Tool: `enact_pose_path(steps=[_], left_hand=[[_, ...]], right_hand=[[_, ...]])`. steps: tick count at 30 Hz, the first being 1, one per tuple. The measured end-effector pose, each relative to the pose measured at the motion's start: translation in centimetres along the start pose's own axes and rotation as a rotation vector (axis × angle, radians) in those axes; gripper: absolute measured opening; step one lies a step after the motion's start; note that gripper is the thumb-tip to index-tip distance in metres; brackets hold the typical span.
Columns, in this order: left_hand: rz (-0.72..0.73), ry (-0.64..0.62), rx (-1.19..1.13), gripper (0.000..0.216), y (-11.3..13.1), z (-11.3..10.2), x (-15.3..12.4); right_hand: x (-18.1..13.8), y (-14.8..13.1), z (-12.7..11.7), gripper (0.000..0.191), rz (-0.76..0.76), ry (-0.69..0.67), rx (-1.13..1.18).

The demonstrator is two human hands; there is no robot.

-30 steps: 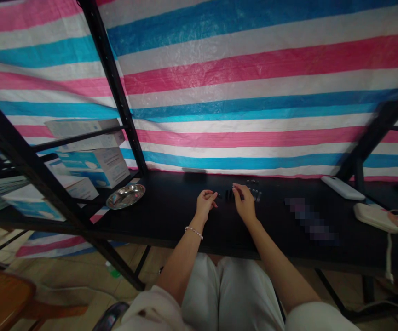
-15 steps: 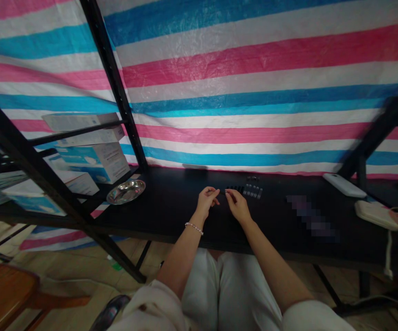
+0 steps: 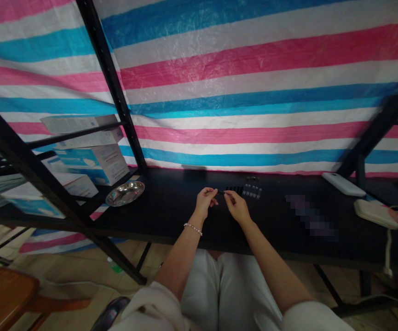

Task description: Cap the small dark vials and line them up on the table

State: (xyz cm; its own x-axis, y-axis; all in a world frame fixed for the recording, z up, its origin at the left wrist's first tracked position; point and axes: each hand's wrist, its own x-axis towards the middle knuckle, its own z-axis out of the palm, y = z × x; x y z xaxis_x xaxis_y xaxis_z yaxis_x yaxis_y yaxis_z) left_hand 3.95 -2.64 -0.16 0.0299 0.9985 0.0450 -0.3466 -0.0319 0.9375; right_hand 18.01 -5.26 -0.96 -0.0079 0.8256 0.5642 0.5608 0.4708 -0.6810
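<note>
My left hand (image 3: 205,200), with a bead bracelet on its wrist, and my right hand (image 3: 237,206) are held close together over the black table (image 3: 171,216). Both pinch the ends of a small dark piece (image 3: 221,192) between their fingertips. Just beyond my right hand lies a row of small dark and silvery parts (image 3: 249,190) on the table. I cannot make out what the pinched piece is.
A round metal dish (image 3: 125,193) sits at the table's left. Black shelf posts (image 3: 111,82) hold stacked white-and-blue boxes (image 3: 91,158) on the left. White devices (image 3: 343,184) lie at the right. A striped tarp hangs behind. A wooden chair (image 3: 2,294) stands lower left.
My right hand has moved left from the row of small parts to meet my left hand, and both now pinch the same small dark piece.
</note>
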Motion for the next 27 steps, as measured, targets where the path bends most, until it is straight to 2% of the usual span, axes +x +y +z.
enact_pose_path(steps=[6, 15, 27], left_hand=[[-0.012, -0.058, 0.013, 0.04, -0.01, 0.04, -0.18], [-0.029, -0.065, 0.012, 0.041, 0.29, 0.21, -0.27], [-0.011, -0.159, 0.063, 0.039, 0.34, 0.36, -0.59]], right_hand=[[-0.09, -0.04, 0.0, 0.029, 0.069, -0.006, -0.068], [-0.22, -0.05, -0.07, 0.027, 0.054, -0.029, -0.078], [-0.2, -0.52, -0.73, 0.026, 0.075, -0.068, -0.111]])
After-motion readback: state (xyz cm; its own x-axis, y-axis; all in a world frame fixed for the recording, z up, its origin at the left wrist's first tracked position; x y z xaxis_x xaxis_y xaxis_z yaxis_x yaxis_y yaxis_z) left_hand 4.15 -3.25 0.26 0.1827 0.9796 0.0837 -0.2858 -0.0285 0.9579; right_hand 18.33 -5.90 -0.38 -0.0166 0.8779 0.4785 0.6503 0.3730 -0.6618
